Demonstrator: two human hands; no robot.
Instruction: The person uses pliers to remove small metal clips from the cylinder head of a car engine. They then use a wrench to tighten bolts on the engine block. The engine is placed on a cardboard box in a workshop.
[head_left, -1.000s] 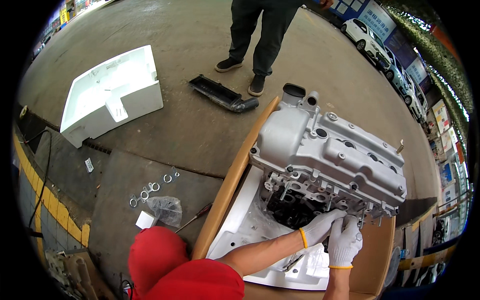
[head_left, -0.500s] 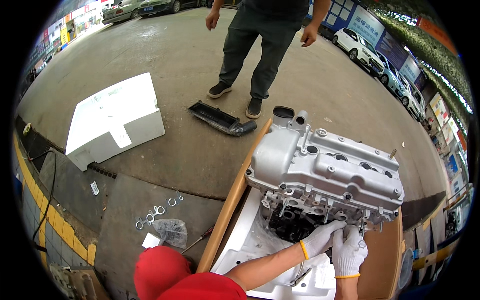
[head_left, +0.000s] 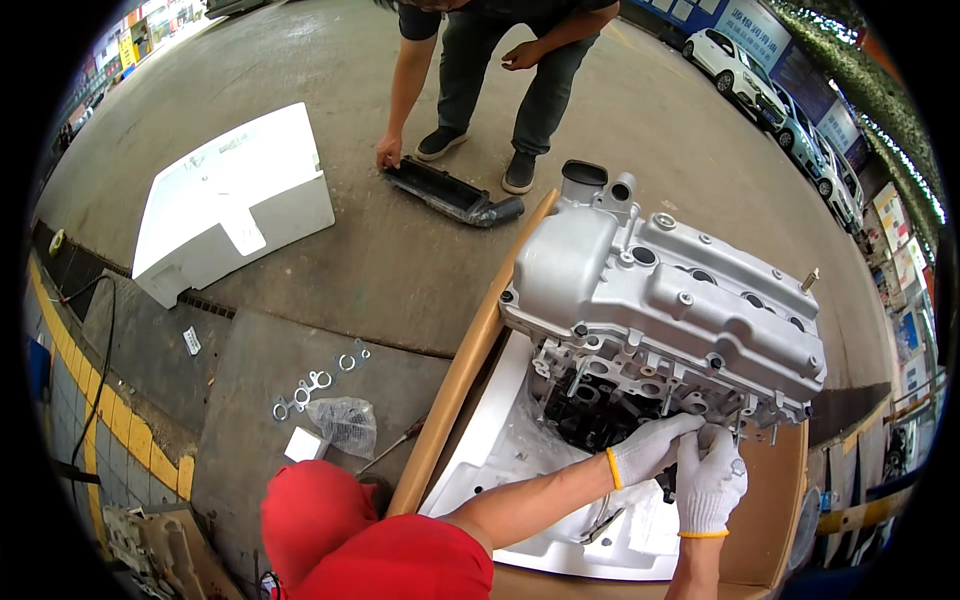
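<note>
A silver engine (head_left: pixel 660 290) stands in an open cardboard box, in a white foam base (head_left: pixel 470 500). Both my hands wear white knit gloves with yellow cuffs and meet at the engine's near lower side, by the ports and studs below its cover. My left hand (head_left: pixel 650 447) reaches in from the left with its fingers closed against the engine. Close beside it, my right hand (head_left: pixel 711 480) is closed too, fingertips pinched near a stud. What either hand holds is hidden by the gloves. Clear plastic film (head_left: pixel 525 440) lies in the foam beside the engine.
A white foam block (head_left: pixel 235 205) sits on the floor at left. A metal gasket (head_left: pixel 320 380), a plastic bag (head_left: pixel 343 425) and a screwdriver (head_left: pixel 395 443) lie near the box's cardboard edge (head_left: pixel 470 360). Beyond, a co-worker's hand (head_left: pixel 389 152) touches a black plastic housing (head_left: pixel 445 190).
The co-worker has bent down and brought one hand to the black housing. My gloved hands stay together at the same spot on the engine, while the whole view has shifted slightly.
</note>
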